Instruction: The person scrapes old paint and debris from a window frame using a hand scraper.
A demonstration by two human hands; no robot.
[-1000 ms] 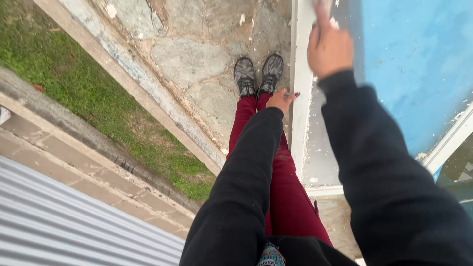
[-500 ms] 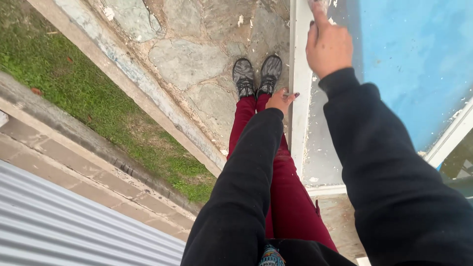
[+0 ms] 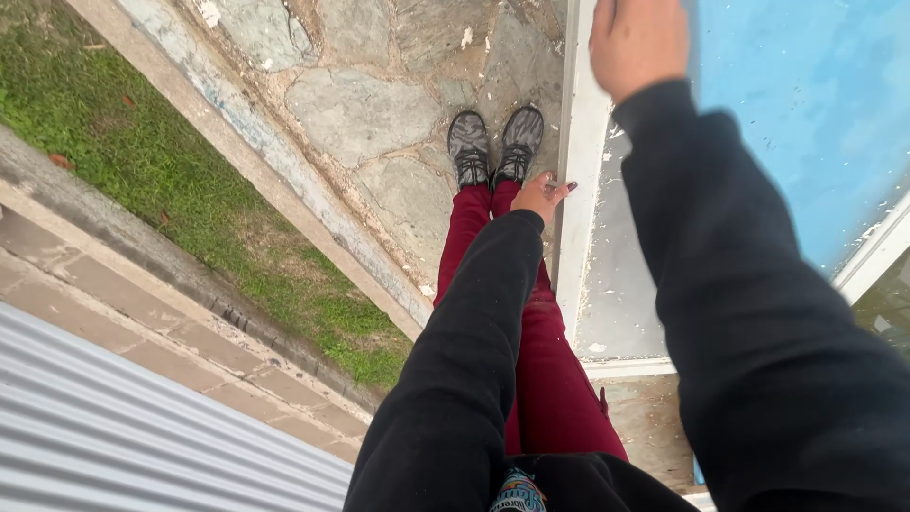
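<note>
left hand [image 3: 540, 196]: frame centre, fingers loosely spread, empty, touching white window frame [image 3: 576, 190] | right hand [image 3: 637, 43]: top edge, against blue pane [image 3: 806, 104], grip cannot be told | paving [image 3: 379, 114] below.

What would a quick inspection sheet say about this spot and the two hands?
Surface: stone paving underfoot, cracked joints, pale flecks.
Job's things: white frame around a blue panel; lower pane dusty, spotted.
Clutter: nothing seen.
Hands: left hand low beside the frame, fingers touching or near it, cannot tell; right hand raised at the frame's upper part, fingers cut off by the picture edge.
Cables: nothing seen.
Surroundings: grey shoes, red trousers, grass strip, concrete kerb, corrugated sheet.
</note>
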